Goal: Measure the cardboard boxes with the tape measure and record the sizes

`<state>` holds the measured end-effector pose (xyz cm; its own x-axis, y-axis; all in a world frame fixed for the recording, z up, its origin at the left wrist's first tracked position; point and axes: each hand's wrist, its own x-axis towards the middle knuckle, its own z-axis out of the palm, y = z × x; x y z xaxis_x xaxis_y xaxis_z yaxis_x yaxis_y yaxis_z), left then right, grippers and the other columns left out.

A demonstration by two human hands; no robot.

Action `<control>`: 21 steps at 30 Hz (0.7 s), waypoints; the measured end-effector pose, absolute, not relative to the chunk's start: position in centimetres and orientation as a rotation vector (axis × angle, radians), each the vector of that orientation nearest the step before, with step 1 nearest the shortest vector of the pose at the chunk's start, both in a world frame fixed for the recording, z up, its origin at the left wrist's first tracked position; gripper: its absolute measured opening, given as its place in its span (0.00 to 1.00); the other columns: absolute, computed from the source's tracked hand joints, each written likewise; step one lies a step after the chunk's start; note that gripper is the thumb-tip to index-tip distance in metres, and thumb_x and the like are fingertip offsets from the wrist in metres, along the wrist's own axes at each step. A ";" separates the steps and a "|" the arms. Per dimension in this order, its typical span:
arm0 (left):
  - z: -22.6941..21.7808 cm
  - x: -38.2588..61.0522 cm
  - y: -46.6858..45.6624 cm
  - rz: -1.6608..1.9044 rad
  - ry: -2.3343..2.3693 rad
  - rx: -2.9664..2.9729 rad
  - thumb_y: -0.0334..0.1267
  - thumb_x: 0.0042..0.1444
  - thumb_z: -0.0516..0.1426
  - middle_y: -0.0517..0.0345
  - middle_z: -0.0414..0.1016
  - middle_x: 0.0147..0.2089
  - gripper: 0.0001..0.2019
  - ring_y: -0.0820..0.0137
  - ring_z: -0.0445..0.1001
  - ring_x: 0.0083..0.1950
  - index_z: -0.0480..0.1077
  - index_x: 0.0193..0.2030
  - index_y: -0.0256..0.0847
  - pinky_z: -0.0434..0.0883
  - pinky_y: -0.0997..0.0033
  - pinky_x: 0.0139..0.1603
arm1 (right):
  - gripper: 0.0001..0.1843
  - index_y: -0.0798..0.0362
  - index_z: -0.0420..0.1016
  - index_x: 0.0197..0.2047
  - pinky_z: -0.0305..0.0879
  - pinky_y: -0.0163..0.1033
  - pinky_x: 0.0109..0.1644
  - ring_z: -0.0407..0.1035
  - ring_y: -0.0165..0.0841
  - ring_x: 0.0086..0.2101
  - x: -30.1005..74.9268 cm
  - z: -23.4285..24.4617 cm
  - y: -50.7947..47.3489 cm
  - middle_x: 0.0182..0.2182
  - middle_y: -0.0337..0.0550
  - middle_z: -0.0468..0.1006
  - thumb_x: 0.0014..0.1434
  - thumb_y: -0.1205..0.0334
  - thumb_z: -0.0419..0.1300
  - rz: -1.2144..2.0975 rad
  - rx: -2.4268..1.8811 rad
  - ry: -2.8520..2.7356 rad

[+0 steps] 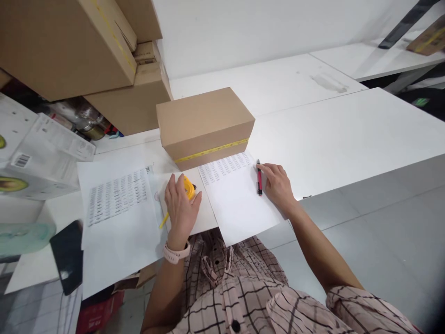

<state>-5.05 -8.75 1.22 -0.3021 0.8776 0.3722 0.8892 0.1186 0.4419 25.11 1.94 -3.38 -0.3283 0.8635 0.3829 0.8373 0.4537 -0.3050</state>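
Note:
My left hand point(181, 206) is closed over a yellow tape measure point(189, 188) on the white table point(330, 134), a strip of yellow tape trailing out below the palm. A small brown cardboard box point(203, 123) with a yellow tape band along its front stands just beyond both hands. My right hand point(278, 185) rests on a printed sheet point(236, 195), fingertips touching a red and black pen point(259, 178) that lies on the paper. A second printed sheet point(118, 218) lies to the left.
Large cardboard boxes point(69, 41) are stacked at the back left. A white carton point(34, 153) with a barcode sits at the left, a black phone point(67, 255) near the table's front edge. More white tables point(375, 58) stand at the back right.

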 end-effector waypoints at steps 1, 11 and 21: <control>1.2 -5.5 -8.5 -0.893 -2.425 -1.854 0.38 0.56 0.64 0.28 0.61 0.71 0.33 0.38 0.62 0.70 0.62 0.68 0.34 0.63 0.34 0.66 | 0.29 0.54 0.76 0.59 0.69 0.52 0.53 0.68 0.47 0.51 25.2 -3.4 2.0 0.52 0.54 0.78 0.60 0.79 0.47 0.083 -1.411 -2.213; 5.3 -1.6 -12.8 -1.683 -2.740 -2.601 0.46 0.55 0.67 0.51 0.77 0.57 0.27 0.58 0.77 0.56 0.66 0.60 0.47 0.73 0.57 0.57 | 0.18 0.50 0.77 0.53 0.71 0.48 0.51 0.73 0.39 0.45 21.3 3.2 -2.9 0.46 0.50 0.80 0.72 0.51 0.51 1.256 -1.012 -1.916; 7.2 -0.9 -13.1 -1.644 -2.774 -2.718 0.42 0.50 0.69 0.49 0.76 0.59 0.36 0.56 0.77 0.56 0.61 0.64 0.49 0.72 0.54 0.58 | 0.26 0.54 0.75 0.39 0.65 0.40 0.38 0.68 0.31 0.32 18.8 5.4 -3.3 0.31 0.42 0.76 0.64 0.36 0.58 1.868 -0.835 -1.876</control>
<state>-0.90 -13.12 7.21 0.1373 0.9684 -0.2081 0.2824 0.1631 0.9453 18.78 -3.32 5.42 -0.7592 0.6334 -0.1498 0.1523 -0.0509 -0.9870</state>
